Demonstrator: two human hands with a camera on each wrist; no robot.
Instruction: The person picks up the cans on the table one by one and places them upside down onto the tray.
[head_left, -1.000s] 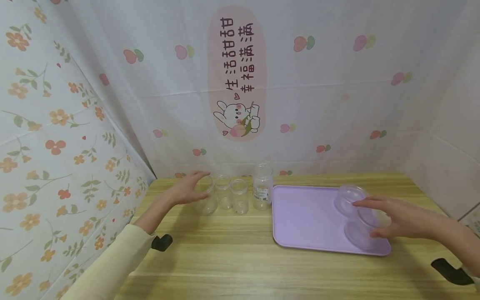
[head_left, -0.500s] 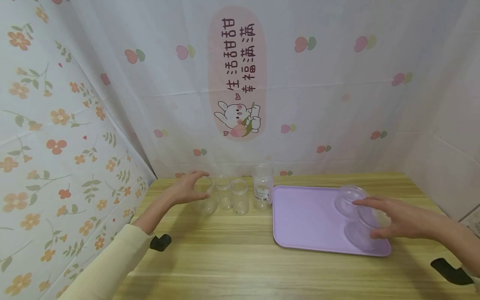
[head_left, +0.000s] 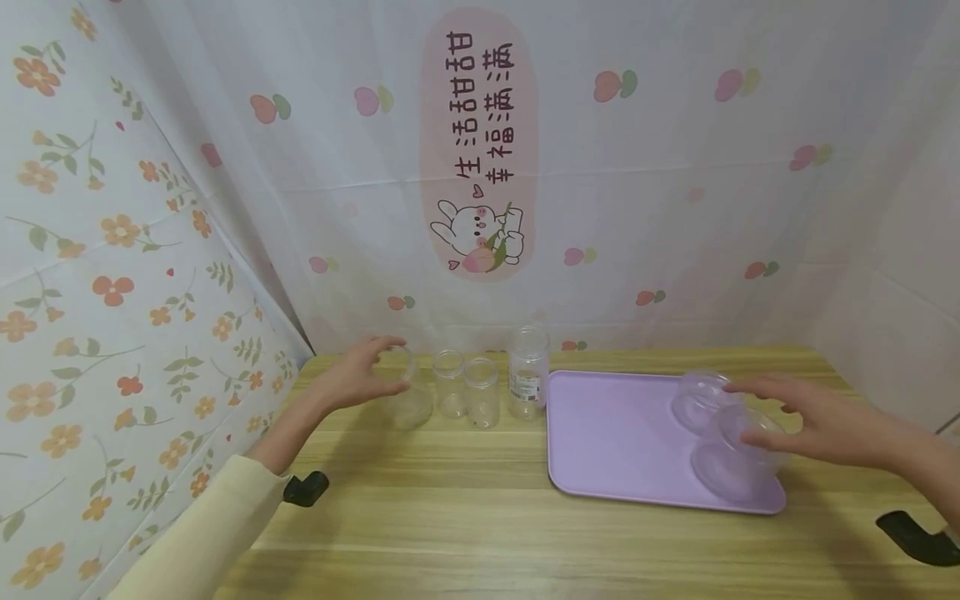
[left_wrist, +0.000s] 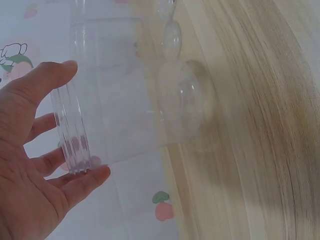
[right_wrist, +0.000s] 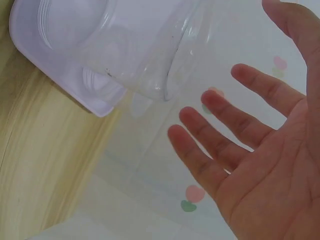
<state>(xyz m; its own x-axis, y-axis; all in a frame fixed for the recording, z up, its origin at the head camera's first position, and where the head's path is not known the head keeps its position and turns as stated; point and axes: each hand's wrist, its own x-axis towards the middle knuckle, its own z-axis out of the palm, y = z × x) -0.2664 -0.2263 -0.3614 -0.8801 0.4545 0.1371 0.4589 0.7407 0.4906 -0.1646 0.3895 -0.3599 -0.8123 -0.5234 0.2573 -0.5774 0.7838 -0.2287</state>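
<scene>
At the table's left end my left hand holds a clear plastic jar by its rim. In the left wrist view, thumb and fingers curl round the jar's ringed neck, and the jar leans slightly toward the hand in the head view. My right hand has its fingers spread and straight, beside a wide clear jar on the purple tray. A gap separates the right fingers from this jar in the right wrist view. Another clear jar stands just behind it on the tray.
Two slim clear jars stand close together right of the held jar. A taller clear jar with a white label is near the tray's left edge. A printed curtain hangs behind the wooden table.
My left hand has shifted a little left, and the jar's rim has tilted left with it. My right hand has drawn back to the right, away from the wide jar on the tray.
</scene>
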